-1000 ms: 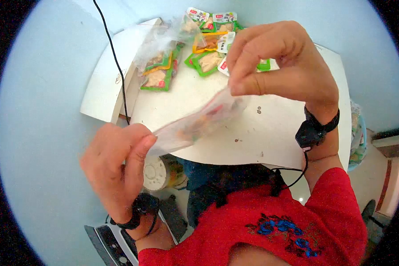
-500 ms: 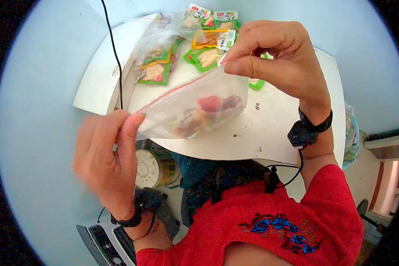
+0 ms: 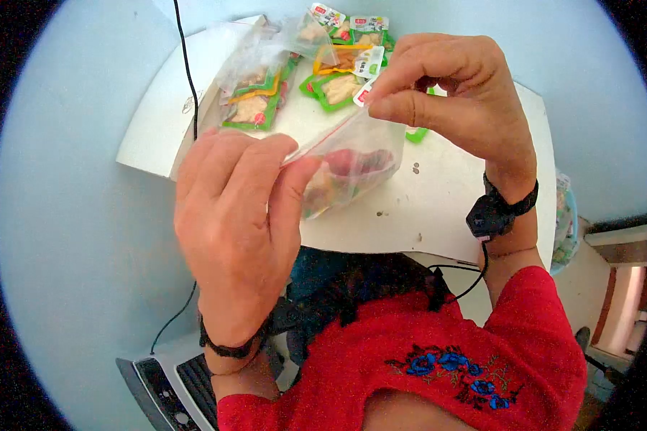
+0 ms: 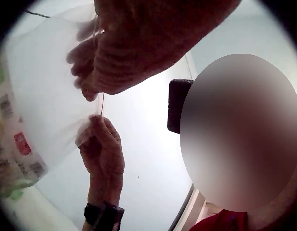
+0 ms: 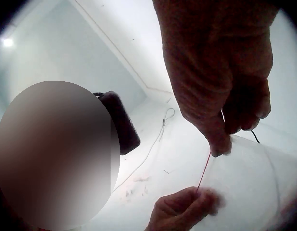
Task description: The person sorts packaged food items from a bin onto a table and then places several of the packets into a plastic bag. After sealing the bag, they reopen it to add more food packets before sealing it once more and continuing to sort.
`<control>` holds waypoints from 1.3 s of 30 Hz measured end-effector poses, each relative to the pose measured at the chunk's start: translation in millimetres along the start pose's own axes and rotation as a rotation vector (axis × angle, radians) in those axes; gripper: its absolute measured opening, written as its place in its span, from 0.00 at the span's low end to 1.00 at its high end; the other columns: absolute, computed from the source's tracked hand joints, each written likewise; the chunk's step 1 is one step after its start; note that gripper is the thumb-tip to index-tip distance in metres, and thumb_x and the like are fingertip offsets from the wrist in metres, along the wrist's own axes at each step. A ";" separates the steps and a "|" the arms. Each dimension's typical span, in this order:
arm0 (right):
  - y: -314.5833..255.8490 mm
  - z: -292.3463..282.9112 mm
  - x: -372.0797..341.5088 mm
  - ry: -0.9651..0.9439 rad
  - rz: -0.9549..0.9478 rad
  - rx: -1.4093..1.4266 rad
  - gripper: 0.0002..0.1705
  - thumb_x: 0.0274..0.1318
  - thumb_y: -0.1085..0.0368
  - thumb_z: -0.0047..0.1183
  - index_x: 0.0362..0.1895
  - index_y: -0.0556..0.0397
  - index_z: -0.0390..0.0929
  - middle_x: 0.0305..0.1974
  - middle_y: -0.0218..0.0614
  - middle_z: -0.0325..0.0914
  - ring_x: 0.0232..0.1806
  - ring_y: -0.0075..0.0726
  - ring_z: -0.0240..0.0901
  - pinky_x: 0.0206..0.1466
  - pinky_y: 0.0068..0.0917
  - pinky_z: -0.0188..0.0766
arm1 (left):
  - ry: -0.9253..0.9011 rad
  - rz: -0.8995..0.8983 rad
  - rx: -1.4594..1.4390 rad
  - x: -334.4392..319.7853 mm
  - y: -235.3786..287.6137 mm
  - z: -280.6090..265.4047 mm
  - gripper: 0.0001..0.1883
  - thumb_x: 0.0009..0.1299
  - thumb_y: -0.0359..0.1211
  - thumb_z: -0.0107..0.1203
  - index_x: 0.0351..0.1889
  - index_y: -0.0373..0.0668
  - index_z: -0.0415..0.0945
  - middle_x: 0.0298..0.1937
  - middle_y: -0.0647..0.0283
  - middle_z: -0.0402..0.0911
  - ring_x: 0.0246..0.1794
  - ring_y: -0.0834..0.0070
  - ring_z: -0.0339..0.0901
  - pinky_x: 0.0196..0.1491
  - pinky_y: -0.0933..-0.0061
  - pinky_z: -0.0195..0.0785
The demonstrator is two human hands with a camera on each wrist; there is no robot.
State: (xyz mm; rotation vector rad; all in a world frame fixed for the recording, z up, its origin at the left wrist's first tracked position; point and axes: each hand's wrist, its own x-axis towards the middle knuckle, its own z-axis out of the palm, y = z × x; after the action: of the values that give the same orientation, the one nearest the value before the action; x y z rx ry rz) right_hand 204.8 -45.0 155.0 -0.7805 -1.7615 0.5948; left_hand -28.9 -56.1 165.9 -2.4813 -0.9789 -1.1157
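A clear zip bag [image 3: 352, 154] with a red edge strip hangs above the table, small packets showing dimly through it. My right hand [image 3: 456, 100] pinches the upper right corner of its edge between thumb and finger. Partway along that edge, my left hand [image 3: 237, 223] holds the strip between thumb and fingers, closer to the right hand. In the left wrist view, the bag [image 4: 47, 91] hangs to the left, with printed packets inside. In the right wrist view, the red strip [image 5: 203, 172] runs between both hands.
On the white table [image 3: 453, 208], several green and yellow food packets [image 3: 338, 90] lie at the back. A filled clear bag [image 3: 251, 93] lies at the back left beside a raised white panel [image 3: 165, 100]. A black cable [image 3: 187, 65] hangs at left. A bin [image 3: 566, 223] stands right.
My left hand has moved right and up along the bag's edge, towards the right hand. My right hand keeps its pinch, and the bag's side has turned into view since the earliest frame.
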 end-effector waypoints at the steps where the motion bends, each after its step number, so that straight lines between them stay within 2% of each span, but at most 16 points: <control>1: -2.0 -0.6 -1.0 -0.013 -0.001 -0.005 0.03 0.48 0.74 0.65 0.30 0.59 0.84 0.25 0.29 0.75 0.25 0.17 0.68 0.27 0.16 0.61 | 0.040 0.012 -0.057 -3.1 -2.4 4.5 0.11 0.55 0.27 0.67 0.35 0.38 0.80 0.31 0.59 0.78 0.34 0.62 0.76 0.46 0.62 0.69; 2: -4.0 -1.6 -1.4 -0.018 0.017 -0.041 0.04 0.48 0.74 0.65 0.31 0.59 0.84 0.25 0.28 0.75 0.26 0.17 0.68 0.27 0.16 0.61 | 0.080 0.023 -0.113 -4.7 -3.2 7.3 0.10 0.54 0.27 0.68 0.33 0.38 0.79 0.29 0.59 0.76 0.31 0.61 0.74 0.42 0.62 0.69; 4: -7.5 -2.5 -2.7 -0.030 0.054 -0.112 0.04 0.48 0.74 0.65 0.31 0.58 0.84 0.25 0.28 0.76 0.27 0.16 0.69 0.28 0.16 0.63 | 0.043 -0.067 -0.115 -5.1 3.4 1.5 0.08 0.55 0.24 0.67 0.31 0.37 0.80 0.29 0.59 0.79 0.32 0.66 0.77 0.40 0.68 0.71; 8: -7.9 -1.1 -2.4 -0.016 0.126 -0.069 0.06 0.47 0.72 0.66 0.32 0.58 0.83 0.27 0.26 0.77 0.29 0.16 0.70 0.31 0.15 0.66 | 0.025 -0.159 -0.202 -7.0 3.8 0.5 0.05 0.56 0.22 0.66 0.29 0.36 0.80 0.28 0.60 0.81 0.29 0.71 0.78 0.36 0.75 0.70; 11: -3.6 -5.9 -1.8 -0.028 0.171 0.015 0.06 0.47 0.72 0.66 0.32 0.58 0.83 0.30 0.28 0.78 0.32 0.17 0.71 0.34 0.17 0.68 | -0.033 -0.245 -0.275 -0.5 4.9 -4.2 0.05 0.56 0.22 0.65 0.28 0.36 0.80 0.26 0.61 0.80 0.28 0.74 0.77 0.34 0.76 0.68; 13: 4.2 1.4 -2.1 -0.001 0.137 0.076 0.06 0.46 0.73 0.66 0.31 0.58 0.83 0.31 0.31 0.78 0.33 0.20 0.72 0.35 0.19 0.69 | -0.047 -0.247 -0.262 1.0 4.0 -6.3 0.04 0.55 0.21 0.65 0.27 0.36 0.80 0.26 0.61 0.80 0.27 0.73 0.77 0.33 0.75 0.68; 16: 10.2 -4.4 -16.9 -0.062 -0.040 -0.112 0.06 0.45 0.73 0.66 0.30 0.58 0.83 0.33 0.36 0.78 0.35 0.27 0.73 0.36 0.23 0.69 | -0.083 -0.225 -0.258 -2.8 4.8 -10.9 0.04 0.54 0.22 0.65 0.26 0.37 0.80 0.25 0.61 0.80 0.27 0.72 0.77 0.32 0.73 0.69; 17: 5.9 -2.5 -24.0 -0.042 -0.031 -0.061 0.07 0.42 0.73 0.67 0.30 0.58 0.84 0.32 0.39 0.78 0.34 0.31 0.74 0.35 0.25 0.68 | -0.100 -0.214 -0.262 -7.2 6.0 -13.2 0.04 0.54 0.22 0.65 0.26 0.37 0.80 0.25 0.61 0.80 0.27 0.71 0.77 0.32 0.73 0.69; 21: -7.6 -4.1 -47.6 -0.137 0.042 0.008 0.09 0.38 0.71 0.69 0.28 0.56 0.85 0.32 0.41 0.79 0.34 0.35 0.75 0.37 0.28 0.69 | -0.182 -0.183 -0.305 -19.9 14.8 -25.3 0.06 0.49 0.24 0.66 0.25 0.41 0.81 0.24 0.62 0.79 0.27 0.67 0.77 0.32 0.71 0.70; 23: -14.2 -3.3 -57.3 -0.184 0.073 0.009 0.08 0.38 0.69 0.69 0.28 0.55 0.85 0.32 0.41 0.79 0.35 0.37 0.75 0.39 0.30 0.70 | -0.224 -0.162 -0.319 -27.1 18.7 -30.8 0.08 0.47 0.26 0.68 0.24 0.43 0.82 0.24 0.63 0.78 0.27 0.66 0.77 0.32 0.70 0.70; 26: -16.5 -8.1 -79.9 -0.264 0.137 0.011 0.08 0.39 0.69 0.69 0.29 0.53 0.86 0.33 0.40 0.79 0.37 0.41 0.75 0.41 0.33 0.71 | -0.235 -0.022 -0.413 -48.8 20.7 -25.7 0.09 0.43 0.29 0.69 0.23 0.46 0.82 0.23 0.65 0.77 0.26 0.65 0.76 0.30 0.67 0.69; 27: -17.9 -8.8 -88.0 -0.290 0.167 0.030 0.08 0.39 0.68 0.69 0.29 0.53 0.86 0.33 0.40 0.79 0.38 0.41 0.75 0.41 0.33 0.71 | -0.294 -0.019 -0.449 -57.0 22.8 -24.7 0.10 0.42 0.31 0.70 0.23 0.48 0.81 0.22 0.66 0.75 0.25 0.64 0.74 0.30 0.64 0.68; 30: -18.3 -5.0 -110.8 -0.364 0.226 0.074 0.08 0.41 0.68 0.69 0.29 0.53 0.85 0.35 0.39 0.80 0.40 0.42 0.76 0.43 0.35 0.72 | -0.440 -0.016 -0.527 -75.7 28.4 -19.4 0.10 0.43 0.32 0.70 0.23 0.47 0.81 0.22 0.66 0.75 0.25 0.63 0.74 0.29 0.64 0.67; 36: -13.4 1.8 -134.0 -0.384 0.297 0.110 0.12 0.41 0.64 0.71 0.31 0.54 0.84 0.39 0.39 0.80 0.44 0.43 0.75 0.48 0.36 0.72 | -0.528 -0.072 -0.547 -94.8 29.6 -17.5 0.10 0.46 0.31 0.70 0.24 0.44 0.80 0.27 0.64 0.77 0.30 0.63 0.76 0.32 0.63 0.70; 39: -12.0 7.1 -139.1 -0.432 0.315 0.096 0.17 0.41 0.61 0.71 0.37 0.54 0.84 0.44 0.40 0.79 0.47 0.46 0.75 0.50 0.38 0.71 | -0.530 -0.118 -0.550 -98.1 31.0 -17.1 0.09 0.48 0.30 0.69 0.25 0.44 0.80 0.28 0.63 0.78 0.31 0.62 0.76 0.34 0.63 0.71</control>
State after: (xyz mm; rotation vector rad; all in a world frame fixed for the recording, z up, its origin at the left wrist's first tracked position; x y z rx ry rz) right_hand 225.5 -157.4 74.5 -0.9186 -1.9930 1.1185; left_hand -65.2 -133.9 106.6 -3.3188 -1.0667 -0.8533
